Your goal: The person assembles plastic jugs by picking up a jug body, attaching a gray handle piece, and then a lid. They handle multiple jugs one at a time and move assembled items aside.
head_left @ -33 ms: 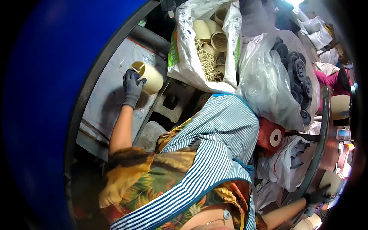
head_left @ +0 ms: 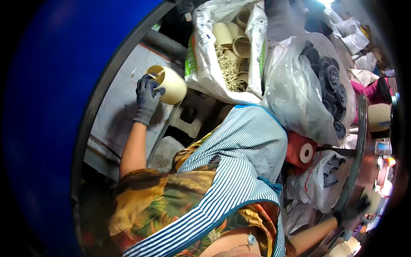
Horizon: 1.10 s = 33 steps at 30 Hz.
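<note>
My left hand [head_left: 147,97], in a grey knit glove, is closed on the rim of a cream plastic pot [head_left: 172,88]. The pot lies tilted, its mouth facing the hand, and thin cream pieces show inside. Below it is a sheet-covered surface [head_left: 124,92]. At the far lower right, my gloved right hand [head_left: 352,213] reaches over a dark table edge, blurred, with its fingers stretched out. Close to its fingertips stands another cream pot [head_left: 373,200], partly hidden. I cannot make out whether they touch.
A white sack [head_left: 201,64] at the top holds cream pots and small sticks. Beside it, a clear bag [head_left: 291,94] contains grey round parts. Below that are a red object with a white disc [head_left: 305,153] and another bag [head_left: 310,184]. A blue panel [head_left: 47,128] borders the left.
My right hand has moved slightly left and up, blurring. The pot in my left hand has turned a little and shifted slightly right. The whole view has shifted a little.
</note>
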Each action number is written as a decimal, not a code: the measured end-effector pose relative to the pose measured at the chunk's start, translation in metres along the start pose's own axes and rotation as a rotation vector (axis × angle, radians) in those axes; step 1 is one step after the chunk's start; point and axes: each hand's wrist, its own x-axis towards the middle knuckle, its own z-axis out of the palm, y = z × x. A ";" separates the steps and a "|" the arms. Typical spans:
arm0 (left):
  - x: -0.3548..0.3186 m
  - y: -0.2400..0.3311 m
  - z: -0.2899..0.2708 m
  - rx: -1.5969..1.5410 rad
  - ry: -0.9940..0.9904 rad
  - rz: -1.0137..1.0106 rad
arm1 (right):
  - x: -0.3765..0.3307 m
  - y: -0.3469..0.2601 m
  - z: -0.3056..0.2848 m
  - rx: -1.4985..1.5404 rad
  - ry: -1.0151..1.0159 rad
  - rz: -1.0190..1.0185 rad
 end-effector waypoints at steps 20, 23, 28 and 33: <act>-0.024 0.338 0.068 -0.248 -0.496 1.093 | -0.005 -0.135 0.062 0.800 -0.180 0.004; -0.023 0.326 0.062 -0.212 -0.646 1.212 | -0.037 -0.114 0.103 0.733 -0.144 -0.083; 0.014 0.343 0.045 -0.430 -0.580 1.155 | -0.004 -0.131 0.068 0.713 -0.213 -0.026; 0.105 0.316 0.055 -0.071 -0.168 1.105 | -0.007 -0.128 0.059 0.815 -0.123 0.048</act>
